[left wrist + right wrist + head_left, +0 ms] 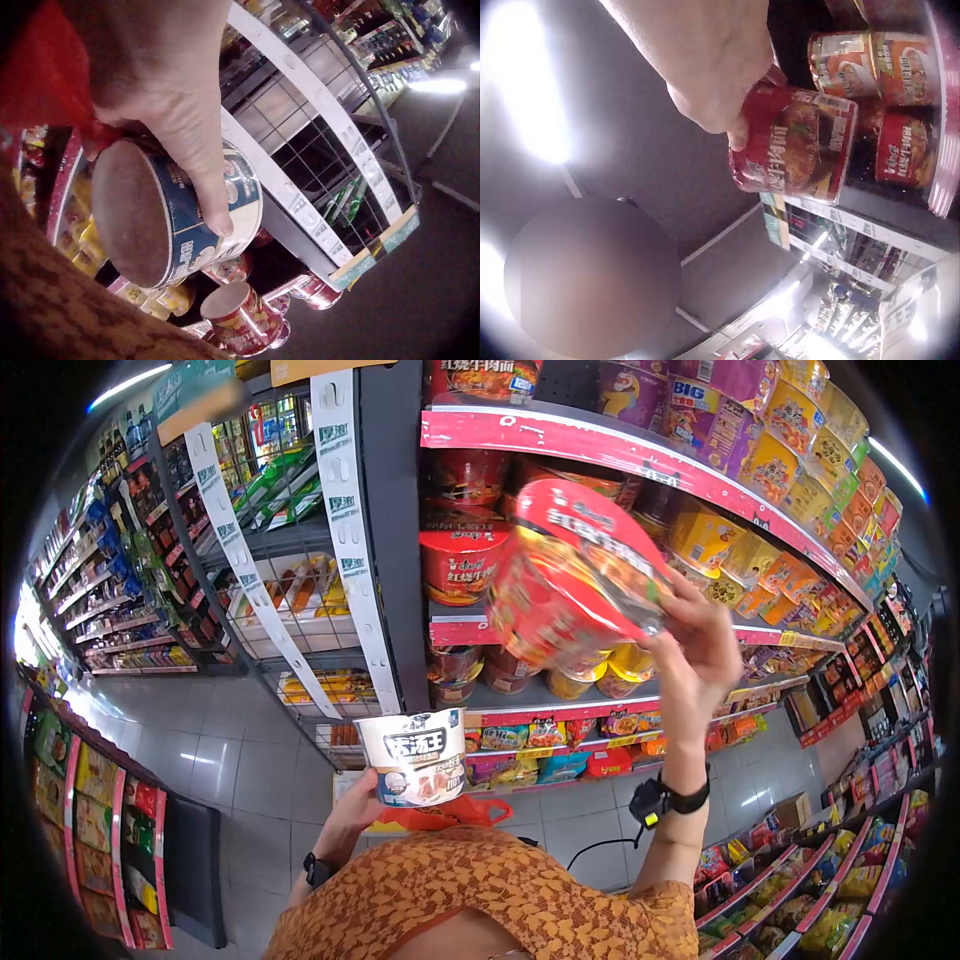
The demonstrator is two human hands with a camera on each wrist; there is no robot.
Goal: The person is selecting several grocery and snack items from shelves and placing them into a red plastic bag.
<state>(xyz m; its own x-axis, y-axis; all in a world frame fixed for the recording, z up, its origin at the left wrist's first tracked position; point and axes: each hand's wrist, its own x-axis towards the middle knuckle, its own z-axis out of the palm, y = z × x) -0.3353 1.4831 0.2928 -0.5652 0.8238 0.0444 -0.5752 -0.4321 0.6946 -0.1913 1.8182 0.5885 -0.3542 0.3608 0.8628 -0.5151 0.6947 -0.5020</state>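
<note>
A white instant noodle cup [412, 758] with dark lettering stands nearly upright in my left hand [352, 808], low in front of my body. The left wrist view shows that hand's thumb lying along the side of the cup [214, 199], whose plain base faces the camera. Higher up, my right hand [703, 645] grips a larger red instant noodle tub [570, 585] by its edge, with the lid tilted. The right wrist view has the red tub [795, 142] beside the shelf, with fingers partly hidden behind it.
Shelves with pink price rails [600, 440] hold red noodle tubs [462, 567] and rows of orange cups [790, 420]. A red plastic bag [490, 812] shows below the white cup. To the left stands a wire rack [300, 600]; packet shelves [100, 830] flank the tiled aisle.
</note>
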